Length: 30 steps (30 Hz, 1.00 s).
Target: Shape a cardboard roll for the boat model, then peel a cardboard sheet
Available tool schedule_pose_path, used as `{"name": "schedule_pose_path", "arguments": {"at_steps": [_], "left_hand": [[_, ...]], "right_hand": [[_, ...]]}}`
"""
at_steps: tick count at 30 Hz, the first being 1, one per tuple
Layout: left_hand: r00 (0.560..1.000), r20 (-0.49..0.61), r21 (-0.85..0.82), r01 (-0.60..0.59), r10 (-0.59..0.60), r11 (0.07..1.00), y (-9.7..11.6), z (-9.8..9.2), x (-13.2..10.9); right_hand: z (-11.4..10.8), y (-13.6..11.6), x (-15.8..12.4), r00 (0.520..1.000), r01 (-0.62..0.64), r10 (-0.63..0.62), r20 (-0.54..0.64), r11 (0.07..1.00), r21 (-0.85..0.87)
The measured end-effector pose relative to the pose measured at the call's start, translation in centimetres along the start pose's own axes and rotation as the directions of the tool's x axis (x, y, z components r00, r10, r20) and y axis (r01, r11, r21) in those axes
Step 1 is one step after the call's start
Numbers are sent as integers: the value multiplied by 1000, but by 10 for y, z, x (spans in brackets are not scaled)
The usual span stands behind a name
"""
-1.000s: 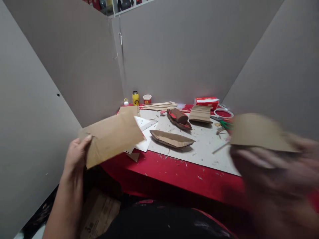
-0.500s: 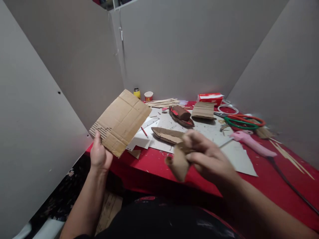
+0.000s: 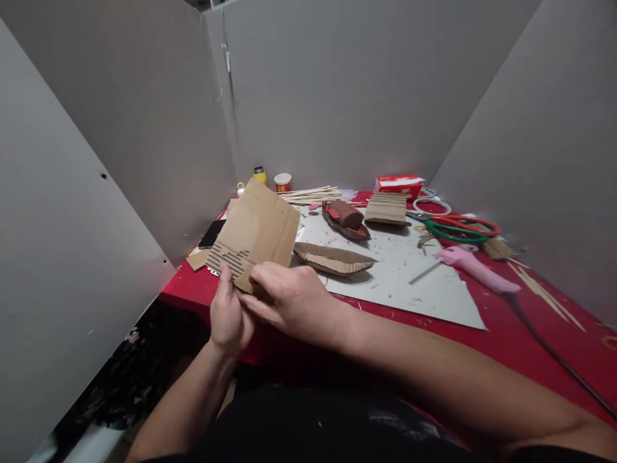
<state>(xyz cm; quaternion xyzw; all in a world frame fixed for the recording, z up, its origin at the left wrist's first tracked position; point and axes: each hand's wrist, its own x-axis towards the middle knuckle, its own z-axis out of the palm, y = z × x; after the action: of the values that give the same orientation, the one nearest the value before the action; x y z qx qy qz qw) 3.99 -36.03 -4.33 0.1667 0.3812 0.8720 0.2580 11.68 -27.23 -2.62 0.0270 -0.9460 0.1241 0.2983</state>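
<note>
A flat cardboard sheet (image 3: 263,222) tilts up over the table's left front, its near left corner stripped to bare ridges. My left hand (image 3: 229,318) grips that corner, thumb on top. Against the near right edge of the sheet, my right hand (image 3: 299,302) is closed with its fingers pinching the cardboard. Just beyond my right hand lies a boat-shaped cardboard hull (image 3: 335,258). Farther back sits a brown-painted boat (image 3: 344,218) with a rounded cover and some red on it.
A ridged cardboard piece (image 3: 387,209), red box (image 3: 400,186), green-and-orange-handled scissors (image 3: 463,228) and pink glue gun (image 3: 482,267) with a cable occupy the right. Wooden sticks (image 3: 311,194), a paper cup (image 3: 283,182) and a yellow bottle (image 3: 259,175) stand behind. A black phone-like slab (image 3: 212,233) lies left.
My right hand has moved left to the cardboard sheet. The curled cardboard strip it held is no longer visible. The sheet and my left hand have shifted right.
</note>
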Motion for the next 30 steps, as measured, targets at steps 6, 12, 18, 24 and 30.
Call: {"name": "schedule_pose_path", "arguments": {"at_steps": [6,12,18,24,30], "left_hand": [[991,-129,35,45,-40,998,-7,-8,-4],[982,-180,206,-20,58,978,-16,-22,-5],[975,-196,206,-65,106,976,-20,-27,-9],[977,-169,185,-97,129,978,-21,-27,-10],[968,-153,139,-181,202,974,-18,-19,-10]], "right_hand": [[7,-4,5,998,52,-48,31,990,-133],[8,-8,8,991,124,-107,85,966,-227],[-2,-8,11,977,114,-87,196,985,-129],[4,-8,9,983,136,-119,138,983,-124],[19,-2,10,979,201,-196,48,973,-117]]}}
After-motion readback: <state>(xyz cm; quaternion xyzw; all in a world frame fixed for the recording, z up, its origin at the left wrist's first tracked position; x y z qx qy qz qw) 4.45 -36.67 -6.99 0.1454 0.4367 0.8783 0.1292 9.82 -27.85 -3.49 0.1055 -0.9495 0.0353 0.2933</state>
